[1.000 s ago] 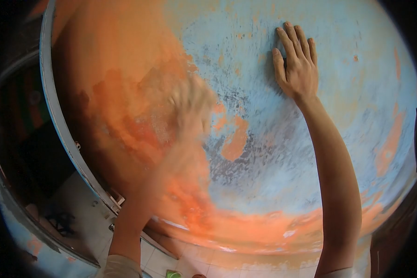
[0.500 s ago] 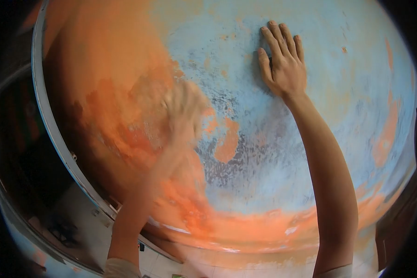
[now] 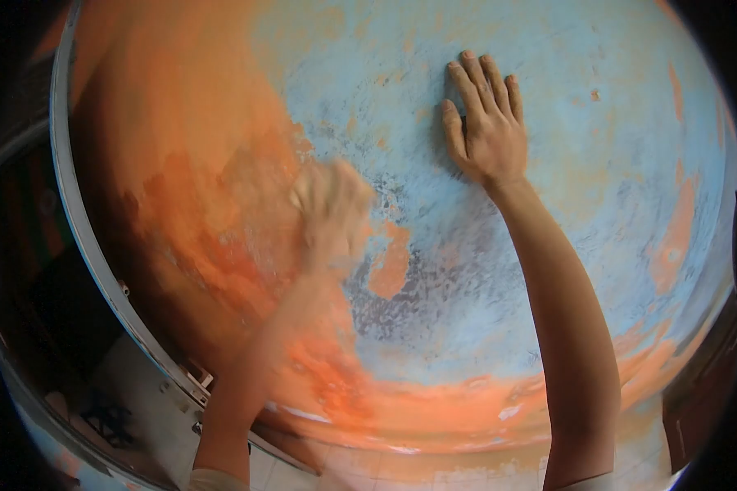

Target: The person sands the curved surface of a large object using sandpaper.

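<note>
My left hand (image 3: pixel 332 209) is against the wall where the orange area meets the blue one. Motion smears its fingers, which look bent, and whether something lies under them cannot be made out. My right hand (image 3: pixel 491 135) lies flat on the pale blue part of the wall, fingers spread, holding nothing. The painted wall (image 3: pixel 573 270) has worn, flaking paint, with dark grey mottling between and below my hands. A bare orange patch (image 3: pixel 391 262) shows through just right of my left wrist.
A grey-blue door or window frame (image 3: pixel 86 229) curves along the left side, with a dim space beyond it. Pale floor tiles (image 3: pixel 360 465) show at the bottom. Dark brown furniture or a door (image 3: pixel 704 385) stands at the right edge.
My left hand has shifted slightly down and right across the wall, still blurred. The view has moved a little; my right hand stays flat on the blue paint.
</note>
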Demonstrator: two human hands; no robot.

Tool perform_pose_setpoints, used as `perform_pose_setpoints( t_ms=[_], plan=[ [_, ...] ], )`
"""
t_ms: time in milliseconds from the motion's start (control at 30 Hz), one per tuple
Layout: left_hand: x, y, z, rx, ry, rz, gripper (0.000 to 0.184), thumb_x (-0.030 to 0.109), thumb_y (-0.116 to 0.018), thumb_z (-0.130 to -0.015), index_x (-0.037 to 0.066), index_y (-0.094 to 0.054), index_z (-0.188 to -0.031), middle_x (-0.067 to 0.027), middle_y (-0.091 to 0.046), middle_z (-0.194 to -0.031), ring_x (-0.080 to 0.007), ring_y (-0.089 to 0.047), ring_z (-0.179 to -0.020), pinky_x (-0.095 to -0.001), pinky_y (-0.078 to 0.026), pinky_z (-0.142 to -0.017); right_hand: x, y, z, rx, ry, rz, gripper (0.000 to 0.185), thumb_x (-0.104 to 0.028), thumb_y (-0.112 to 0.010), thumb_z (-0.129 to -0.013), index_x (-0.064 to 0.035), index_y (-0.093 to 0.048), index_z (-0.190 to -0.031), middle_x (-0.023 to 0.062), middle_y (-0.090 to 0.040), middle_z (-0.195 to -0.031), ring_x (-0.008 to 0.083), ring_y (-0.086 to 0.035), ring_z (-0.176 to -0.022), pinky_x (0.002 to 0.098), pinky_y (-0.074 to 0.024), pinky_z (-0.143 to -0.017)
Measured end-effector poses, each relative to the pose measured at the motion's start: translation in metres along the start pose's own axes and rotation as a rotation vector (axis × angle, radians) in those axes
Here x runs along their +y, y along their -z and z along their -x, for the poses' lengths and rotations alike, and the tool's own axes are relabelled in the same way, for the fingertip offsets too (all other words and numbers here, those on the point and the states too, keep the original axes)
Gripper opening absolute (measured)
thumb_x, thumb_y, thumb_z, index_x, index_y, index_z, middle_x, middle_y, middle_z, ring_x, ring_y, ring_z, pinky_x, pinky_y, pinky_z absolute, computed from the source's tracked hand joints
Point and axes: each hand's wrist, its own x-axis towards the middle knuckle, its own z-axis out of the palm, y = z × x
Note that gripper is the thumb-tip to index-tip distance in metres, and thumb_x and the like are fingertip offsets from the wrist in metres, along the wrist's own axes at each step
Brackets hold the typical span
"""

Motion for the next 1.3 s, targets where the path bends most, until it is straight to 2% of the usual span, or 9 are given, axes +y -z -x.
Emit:
perform_pose_setpoints(
  t_ms=[67, 100, 167, 433, 700, 933, 1000, 1167, 1300],
  plan=[
    [0.024, -0.025, 0.067, -0.134, -0.14, 0.012, 0.037, 0.018, -0.052, -0.097, 0.011, -0.061, -0.132, -0.0112, -0.048, -0.148, -0.0449, -0.043, -0.132, -0.0611, -0.03, -0.111, 0.0, 0.001, 0.002, 0.008, -0.014, -0.003, 0.047, -0.03, -0.051, -0.095, -0.0094, -0.056, -0.136, 0.0105, -0.051, -0.147, 0.0319, -0.043, -0.139, 0.0545, -0.0285, -0.116],
    [0.011, -0.061, 0.106, 0.232, -0.414, 0.13, 0.035, 0.018, -0.051, -0.098, 0.012, -0.063, -0.13, -0.0098, -0.048, -0.148, -0.0435, -0.043, -0.132, -0.0627, -0.03, -0.11, 0.0, 0.001, 0.002, 0.007, -0.013, -0.012, 0.047, -0.03, -0.052, -0.095, -0.0093, -0.056, -0.136, 0.0106, -0.051, -0.147, 0.0321, -0.043, -0.139, 0.0546, -0.0287, -0.116],
    [-0.016, -0.059, 0.093, 0.25, -0.427, 0.112, 0.035, 0.019, -0.052, -0.098, 0.012, -0.063, -0.13, -0.009, -0.049, -0.148, -0.0428, -0.043, -0.133, -0.0628, -0.03, -0.11, 0.0, 0.002, -0.003, 0.025, -0.001, -0.02, 0.047, -0.03, -0.052, -0.094, -0.0092, -0.056, -0.136, 0.0107, -0.051, -0.147, 0.0324, -0.043, -0.139, 0.0548, -0.0289, -0.116],
    [-0.007, 0.005, -0.019, 0.55, -0.002, 0.308, 0.037, 0.016, -0.051, -0.096, 0.006, -0.056, -0.132, -0.0189, -0.049, -0.141, -0.0434, -0.037, -0.137, -0.0582, -0.023, -0.115, -0.001, 0.003, -0.002, -0.011, -0.006, -0.016, 0.046, -0.027, -0.052, -0.094, -0.0091, -0.055, -0.137, 0.01, -0.05, -0.147, 0.0327, -0.043, -0.139, 0.0548, -0.0292, -0.116],
    [-0.032, -0.065, 0.09, 0.248, -0.415, 0.053, 0.039, 0.021, -0.054, -0.097, 0.013, -0.058, -0.135, -0.0106, -0.049, -0.148, -0.0425, -0.042, -0.136, -0.0553, -0.032, -0.115, -0.002, 0.004, -0.001, -0.029, -0.023, 0.004, 0.047, -0.028, -0.052, -0.095, -0.0073, -0.056, -0.136, 0.0115, -0.05, -0.147, 0.0332, -0.043, -0.139, 0.055, -0.0301, -0.115],
    [-0.004, 0.015, -0.006, 0.363, 0.041, 0.16, 0.04, 0.017, -0.055, -0.097, 0.005, -0.058, -0.134, -0.0155, -0.05, -0.146, -0.0454, -0.042, -0.136, -0.0546, -0.032, -0.113, -0.001, 0.004, -0.001, 0.006, -0.011, -0.012, 0.046, -0.026, -0.053, -0.092, -0.0075, -0.057, -0.134, 0.0112, -0.052, -0.145, 0.0328, -0.045, -0.137, 0.0551, -0.0312, -0.114],
    [0.013, -0.051, 0.042, 0.415, -0.065, -0.225, 0.042, 0.018, -0.06, -0.094, 0.005, -0.058, -0.134, -0.0136, -0.048, -0.148, -0.044, -0.044, -0.134, -0.0552, -0.034, -0.112, -0.001, 0.003, -0.001, 0.006, -0.018, -0.017, 0.046, -0.026, -0.053, -0.092, -0.0079, -0.057, -0.134, 0.0109, -0.052, -0.145, 0.0325, -0.044, -0.137, 0.0552, -0.0312, -0.114],
    [-0.012, -0.075, 0.127, 0.241, -0.55, 0.206, 0.039, 0.02, -0.066, -0.089, 0.007, -0.063, -0.126, -0.0105, -0.051, -0.146, -0.0375, -0.048, -0.131, -0.0548, -0.037, -0.111, -0.001, 0.004, -0.003, 0.012, -0.01, -0.017, 0.046, -0.027, -0.052, -0.092, -0.0085, -0.057, -0.134, 0.0102, -0.052, -0.146, 0.0317, -0.044, -0.138, 0.0551, -0.0306, -0.115],
    [-0.041, -0.027, 0.039, 0.45, -0.146, 0.075, 0.034, 0.017, -0.061, -0.092, 0.009, -0.065, -0.125, -0.0124, -0.057, -0.139, -0.0371, -0.048, -0.132, -0.0531, -0.037, -0.11, 0.0, 0.002, -0.001, -0.003, -0.015, -0.004, 0.047, -0.028, -0.053, -0.093, -0.0088, -0.056, -0.135, 0.0099, -0.052, -0.146, 0.0314, -0.043, -0.139, 0.0546, -0.0299, -0.115]
  ],
)
